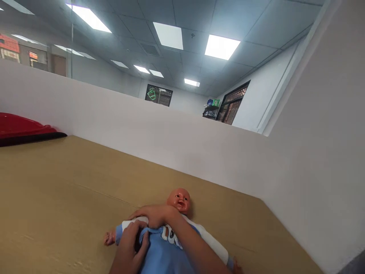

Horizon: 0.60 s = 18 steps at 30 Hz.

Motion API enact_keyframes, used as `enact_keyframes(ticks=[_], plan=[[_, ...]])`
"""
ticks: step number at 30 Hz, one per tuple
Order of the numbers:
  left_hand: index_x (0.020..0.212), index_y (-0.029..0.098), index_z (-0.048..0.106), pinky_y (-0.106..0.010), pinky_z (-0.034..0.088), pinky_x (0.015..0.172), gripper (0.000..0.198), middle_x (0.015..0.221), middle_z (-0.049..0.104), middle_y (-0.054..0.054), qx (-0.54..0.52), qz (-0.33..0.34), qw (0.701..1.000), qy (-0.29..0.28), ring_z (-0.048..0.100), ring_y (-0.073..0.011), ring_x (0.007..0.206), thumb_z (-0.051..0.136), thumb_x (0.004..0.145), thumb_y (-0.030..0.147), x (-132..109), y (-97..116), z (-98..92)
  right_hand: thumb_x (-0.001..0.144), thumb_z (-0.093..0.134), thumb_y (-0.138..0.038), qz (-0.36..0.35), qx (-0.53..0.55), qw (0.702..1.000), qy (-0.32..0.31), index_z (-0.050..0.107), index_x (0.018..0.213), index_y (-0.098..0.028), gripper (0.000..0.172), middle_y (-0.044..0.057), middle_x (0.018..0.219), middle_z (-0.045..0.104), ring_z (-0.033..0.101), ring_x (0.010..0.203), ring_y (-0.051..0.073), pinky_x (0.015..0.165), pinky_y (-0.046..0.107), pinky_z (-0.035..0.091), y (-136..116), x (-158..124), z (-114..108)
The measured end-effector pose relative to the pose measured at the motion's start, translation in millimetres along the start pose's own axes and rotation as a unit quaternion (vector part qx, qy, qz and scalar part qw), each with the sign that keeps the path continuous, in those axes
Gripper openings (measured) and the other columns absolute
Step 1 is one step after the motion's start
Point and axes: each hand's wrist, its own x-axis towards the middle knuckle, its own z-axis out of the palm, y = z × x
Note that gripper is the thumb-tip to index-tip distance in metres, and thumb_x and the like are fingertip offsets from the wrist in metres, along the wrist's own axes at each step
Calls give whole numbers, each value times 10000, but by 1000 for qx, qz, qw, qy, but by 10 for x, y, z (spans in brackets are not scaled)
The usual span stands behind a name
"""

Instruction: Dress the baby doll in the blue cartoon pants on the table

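Observation:
A baby doll [179,201] lies on its back on the brown cardboard surface [57,198], its head towards the far wall. It wears a blue and white shirt [162,255]. My left hand [129,245] comes up from the bottom edge, its fingers curled into the blue cloth at the doll's side. My right hand [152,215] reaches across the doll's chest from the right and closes over the shoulder by the white sleeve. The doll's small bare hand [108,238] sticks out to the left. The doll's lower body is out of frame.
A red object with a black rim [23,129] lies at the far left edge of the surface. White partition walls [171,140] close off the back and the right side [313,182]. Above them are ceiling lights and a distant room.

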Motion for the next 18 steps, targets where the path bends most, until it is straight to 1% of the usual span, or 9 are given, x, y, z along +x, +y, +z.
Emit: enact_keyframes(ticks=[2, 4, 7, 10, 12, 14, 16, 18], plan=[[1037, 258, 706, -478, 467, 959, 265, 1069, 729, -107, 10, 10, 1000, 8, 632, -374, 1042, 601, 981, 495, -12, -28, 22, 839, 660, -6, 5, -16, 1000, 23, 639, 1434, -230, 636, 76, 1445, 688, 638, 1319, 210, 1100, 287, 481, 27, 16, 75], [1071, 273, 720, -474, 470, 986, 252, 1103, 740, -102, -3, 22, 1000, 0, 641, -364, 1061, 584, 1009, 476, -8, -39, 56, 867, 691, -97, 29, -32, 997, 69, 637, 1434, -271, 595, 88, 1402, 685, 631, 1297, 251, 1104, 354, 480, 10, -44, 90], [1113, 297, 740, -474, 476, 1032, 282, 1150, 751, -101, -36, 26, 999, -6, 655, -365, 1111, 577, 1021, 507, 22, -36, 83, 895, 665, -197, 75, -45, 984, 157, 682, 1359, -271, 470, 109, 1273, 656, 620, 1206, 275, 1058, 403, 485, -32, -196, -9], [1125, 297, 748, -497, 473, 1060, 339, 1184, 758, -109, -38, -4, 999, 24, 660, -390, 1148, 591, 996, 568, 47, -19, 64, 899, 556, -144, 97, -39, 969, 222, 729, 1244, -260, 403, 80, 1192, 639, 581, 1182, 239, 1066, 377, 441, -43, -350, -152], [1155, 292, 740, -497, 464, 1073, 378, 1237, 750, -104, -38, -17, 999, 31, 653, -389, 1182, 582, 994, 595, 52, 2, 43, 886, 519, -121, 106, -23, 964, 242, 756, 1168, -249, 390, 71, 1144, 650, 578, 1159, 232, 1058, 370, 434, -23, -442, -218], [1154, 285, 728, -476, 475, 1038, 397, 1214, 755, -92, -49, -31, 998, 32, 666, -370, 1146, 559, 1005, 613, 53, 25, 28, 880, 476, -107, 109, -1, 962, 252, 772, 1111, -227, 394, 75, 1126, 669, 590, 1149, 229, 1058, 371, 439, 9, -520, -242], [1127, 266, 709, -442, 502, 931, 429, 1071, 771, -80, -69, -66, 995, 42, 691, -342, 994, 561, 998, 648, 65, 40, 21, 869, 449, -101, 103, 25, 962, 252, 778, 1073, -197, 399, 84, 1132, 695, 610, 1148, 227, 1070, 371, 448, 39, -578, -222], [1089, 243, 692, -399, 503, 825, 469, 910, 751, -58, -107, -97, 989, 41, 674, -308, 850, 590, 973, 685, 103, 42, 17, 845, 440, -96, 93, 48, 965, 241, 785, 1042, -180, 405, 81, 1121, 725, 639, 1130, 227, 1072, 368, 464, 53, -609, -163]])
